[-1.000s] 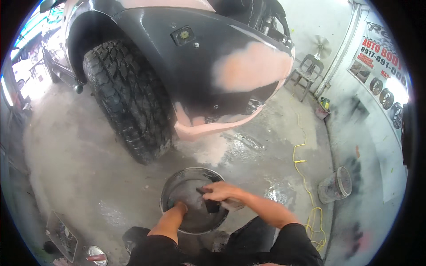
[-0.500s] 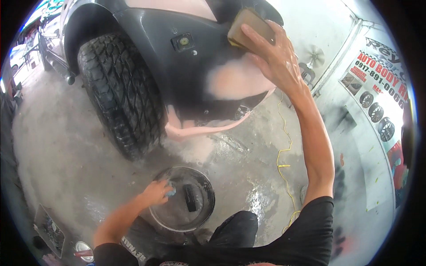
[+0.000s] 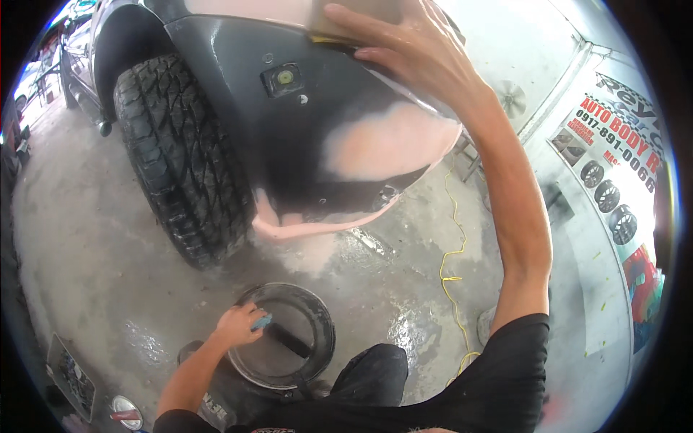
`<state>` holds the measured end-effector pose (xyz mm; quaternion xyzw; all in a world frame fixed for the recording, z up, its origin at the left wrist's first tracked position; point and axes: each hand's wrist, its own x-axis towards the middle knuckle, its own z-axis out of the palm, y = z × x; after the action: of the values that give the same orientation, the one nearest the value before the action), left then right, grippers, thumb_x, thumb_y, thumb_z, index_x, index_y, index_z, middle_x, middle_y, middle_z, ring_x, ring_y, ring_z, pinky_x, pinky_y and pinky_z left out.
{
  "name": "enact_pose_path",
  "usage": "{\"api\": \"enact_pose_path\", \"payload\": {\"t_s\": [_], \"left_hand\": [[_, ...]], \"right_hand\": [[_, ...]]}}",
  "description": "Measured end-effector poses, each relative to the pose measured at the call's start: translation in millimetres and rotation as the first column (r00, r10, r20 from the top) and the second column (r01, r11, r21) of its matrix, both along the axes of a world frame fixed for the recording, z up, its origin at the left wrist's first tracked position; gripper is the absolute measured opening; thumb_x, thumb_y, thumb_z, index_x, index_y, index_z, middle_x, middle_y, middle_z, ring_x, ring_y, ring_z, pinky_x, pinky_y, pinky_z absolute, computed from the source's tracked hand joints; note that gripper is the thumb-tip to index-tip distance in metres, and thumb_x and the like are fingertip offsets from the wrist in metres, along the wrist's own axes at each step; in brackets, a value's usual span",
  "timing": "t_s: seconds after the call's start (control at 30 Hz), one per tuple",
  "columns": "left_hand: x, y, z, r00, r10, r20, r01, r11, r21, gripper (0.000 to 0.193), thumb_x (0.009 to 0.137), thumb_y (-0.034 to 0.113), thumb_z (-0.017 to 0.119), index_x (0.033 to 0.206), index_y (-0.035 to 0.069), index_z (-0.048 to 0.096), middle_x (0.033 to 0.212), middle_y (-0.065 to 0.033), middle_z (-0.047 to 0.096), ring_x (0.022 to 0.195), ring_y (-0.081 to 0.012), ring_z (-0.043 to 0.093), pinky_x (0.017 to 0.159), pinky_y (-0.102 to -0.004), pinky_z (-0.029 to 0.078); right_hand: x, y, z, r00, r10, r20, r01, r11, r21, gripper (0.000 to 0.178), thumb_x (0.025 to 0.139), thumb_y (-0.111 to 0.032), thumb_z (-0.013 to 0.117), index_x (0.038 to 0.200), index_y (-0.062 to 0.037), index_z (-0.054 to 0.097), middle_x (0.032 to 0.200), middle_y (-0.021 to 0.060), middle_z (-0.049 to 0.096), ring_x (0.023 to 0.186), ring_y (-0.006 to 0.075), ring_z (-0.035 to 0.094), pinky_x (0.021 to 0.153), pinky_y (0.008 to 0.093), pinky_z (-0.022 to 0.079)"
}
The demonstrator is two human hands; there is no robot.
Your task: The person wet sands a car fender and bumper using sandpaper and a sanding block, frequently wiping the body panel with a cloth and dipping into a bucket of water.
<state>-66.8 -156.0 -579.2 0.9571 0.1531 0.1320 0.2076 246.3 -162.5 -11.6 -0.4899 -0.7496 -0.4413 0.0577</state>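
Observation:
My right hand (image 3: 426, 58) is closed around a brownish sanding block (image 3: 354, 20) with a yellow lower edge, pressed to the upper part of a dark grey car bumper (image 3: 253, 133). Its top is cut off by the picture's edge. Below that hand the bumper carries a pale pink and orange sanded patch (image 3: 382, 144). Down on the left, my left hand (image 3: 238, 325) pinches a wet-looking blue-grey rag or sponge (image 3: 262, 322) over a round black basin (image 3: 327, 317). In the basin's murky water lies a dark oblong block (image 3: 287, 339).
A knobby tyre (image 3: 180, 159) stands left of the bumper. Along the concrete floor runs a yellow cord (image 3: 445, 289). A fan (image 3: 511, 99) is by the right wall, near a printed banner (image 3: 613, 137). An open can (image 3: 127, 413) and a tray (image 3: 72, 375) sit lower left.
My right hand has slid the sanding block up and left across the bumper. The left hand stays at the basin with the rag. The dark block in the basin has turned to a slant.

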Motion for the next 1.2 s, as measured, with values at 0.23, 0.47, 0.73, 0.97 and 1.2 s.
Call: {"api": "enact_pose_path", "payload": {"t_s": [0.23, 0.47, 0.73, 0.97, 1.2], "left_hand": [[0.9, -0.5, -2.0, 0.999, 0.030, 0.026, -0.029, 0.999, -0.032, 0.046, 0.079, 0.031, 0.079, 0.122, 0.017, 0.076, 0.111, -0.0107, 0.067, 0.091, -0.0317, 0.073, 0.088, -0.0447, 0.060], [0.0, -0.4, -0.5, 0.999, 0.027, 0.034, -0.026, 0.998, -0.054, 0.043, 0.078, 0.028, 0.078, 0.120, 0.017, 0.075, 0.111, -0.0107, 0.068, 0.090, -0.0334, 0.072, 0.085, -0.0447, 0.059], [-4.6, -1.1, -1.3, 0.999, 0.044, 0.032, -0.043, 0.998, -0.046, 0.043, 0.079, 0.029, 0.078, 0.120, 0.017, 0.077, 0.110, -0.0097, 0.068, 0.089, -0.0311, 0.073, 0.087, -0.0435, 0.061], [2.3, -2.5, 2.4, 1.000, 0.019, -0.008, -0.020, 0.999, -0.026, 0.046, 0.080, 0.032, 0.078, 0.124, 0.018, 0.075, 0.113, -0.0102, 0.068, 0.092, -0.0320, 0.073, 0.088, -0.0430, 0.061], [3.3, -1.3, 6.0, 0.999, 0.021, -0.025, -0.022, 0.998, -0.061, 0.047, 0.079, 0.030, 0.079, 0.125, 0.019, 0.075, 0.113, -0.0095, 0.068, 0.092, -0.0313, 0.073, 0.088, -0.0435, 0.060]], "right_hand": [[31.3, -10.7, -5.6, 0.991, -0.027, 0.134, 0.019, 0.998, 0.063, 0.069, 0.088, -0.027, 0.082, 0.150, -0.0441, 0.057, 0.150, 0.0279, 0.045, 0.128, 0.0462, 0.055, 0.108, 0.0509, 0.050], [69.8, -36.2, -24.1, 1.000, -0.002, 0.000, 0.002, 0.976, 0.219, 0.071, 0.081, -0.024, 0.088, 0.141, -0.0526, 0.063, 0.145, 0.0173, 0.055, 0.125, 0.0358, 0.060, 0.101, 0.0476, 0.059], [-50.2, -25.8, -4.5, 0.875, -0.251, -0.415, 0.248, 0.967, -0.063, 0.065, 0.092, -0.034, 0.080, 0.150, -0.0485, 0.053, 0.151, 0.0289, 0.041, 0.130, 0.0469, 0.051, 0.108, 0.0535, 0.048], [-4.4, 2.0, -2.4, 0.995, -0.076, 0.068, 0.074, 0.997, 0.020, 0.064, 0.091, -0.031, 0.081, 0.146, -0.0504, 0.057, 0.153, 0.0292, 0.041, 0.133, 0.0484, 0.050, 0.107, 0.0540, 0.049], [10.3, -5.4, -5.4, 0.995, -0.051, 0.086, 0.048, 0.998, 0.043, 0.060, 0.090, -0.030, 0.081, 0.144, -0.0465, 0.060, 0.146, 0.0257, 0.044, 0.127, 0.0446, 0.053, 0.103, 0.0555, 0.049]]}}
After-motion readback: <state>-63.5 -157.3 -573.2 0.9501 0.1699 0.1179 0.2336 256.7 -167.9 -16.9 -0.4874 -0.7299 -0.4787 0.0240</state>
